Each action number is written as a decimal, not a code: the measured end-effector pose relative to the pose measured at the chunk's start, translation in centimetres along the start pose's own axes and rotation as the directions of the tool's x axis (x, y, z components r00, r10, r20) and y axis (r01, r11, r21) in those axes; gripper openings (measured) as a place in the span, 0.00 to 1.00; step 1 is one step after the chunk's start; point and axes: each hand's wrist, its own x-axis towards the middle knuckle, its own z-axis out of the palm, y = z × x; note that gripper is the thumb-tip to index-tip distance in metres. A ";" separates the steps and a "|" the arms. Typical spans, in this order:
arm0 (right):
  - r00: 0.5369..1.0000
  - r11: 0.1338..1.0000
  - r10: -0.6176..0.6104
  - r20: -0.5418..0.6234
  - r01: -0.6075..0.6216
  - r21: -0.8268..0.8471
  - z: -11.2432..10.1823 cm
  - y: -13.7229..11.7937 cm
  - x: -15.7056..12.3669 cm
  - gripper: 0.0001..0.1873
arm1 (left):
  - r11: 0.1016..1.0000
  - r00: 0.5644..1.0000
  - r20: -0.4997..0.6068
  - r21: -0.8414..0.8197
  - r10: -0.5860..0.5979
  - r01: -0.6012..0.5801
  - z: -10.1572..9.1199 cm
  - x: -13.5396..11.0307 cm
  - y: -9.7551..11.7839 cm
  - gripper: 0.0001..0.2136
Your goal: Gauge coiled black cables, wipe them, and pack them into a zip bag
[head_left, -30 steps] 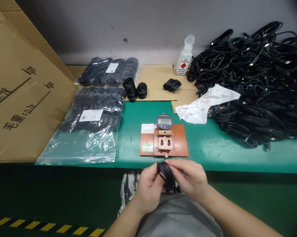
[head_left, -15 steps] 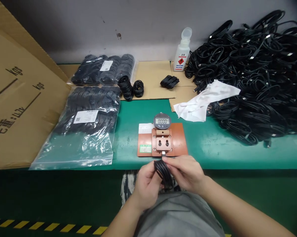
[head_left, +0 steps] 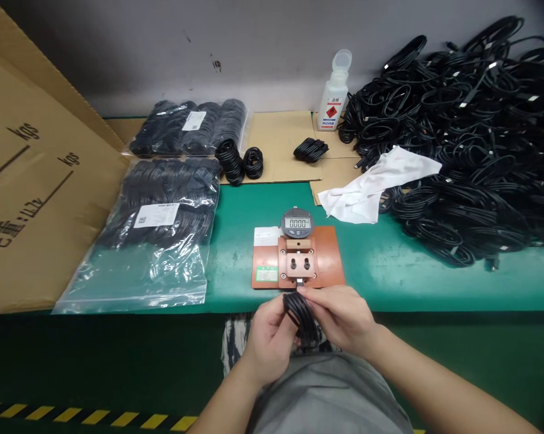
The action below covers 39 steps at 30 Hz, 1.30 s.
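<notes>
A coiled black cable (head_left: 303, 313) hangs between my hands at the table's front edge. My left hand (head_left: 272, 337) is closed round the left side of the coil. With thumb and fingers pinched, my right hand (head_left: 342, 316) grips the cable's plug end, just behind its metal connector (head_left: 300, 281). The connector points at the front of an orange-brown gauge fixture (head_left: 328, 259); whether its tip is inside the slot I cannot tell. A round digital dial gauge (head_left: 297, 223) on the fixture reads 0.000.
Clear bags of coiled cables (head_left: 163, 193) lie left beside a cardboard box (head_left: 37, 181). Loose coils (head_left: 230, 161) and a small cable bundle (head_left: 310, 149) rest on cardboard. A white bottle (head_left: 333, 99), a white cloth (head_left: 376, 184) and a large cable heap (head_left: 457, 138) are right.
The connector has moved very slightly closer to the fixture. Both hands keep their hold on the cable, and the gauge reading is the same.
</notes>
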 end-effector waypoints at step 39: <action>0.996 0.999 0.030 -0.089 -0.029 0.019 0.5 -0.2 0.4 0.18 | 0.995 0.999 0.000 -0.090 -0.041 0.041 0.3 0.6 0.6 0.19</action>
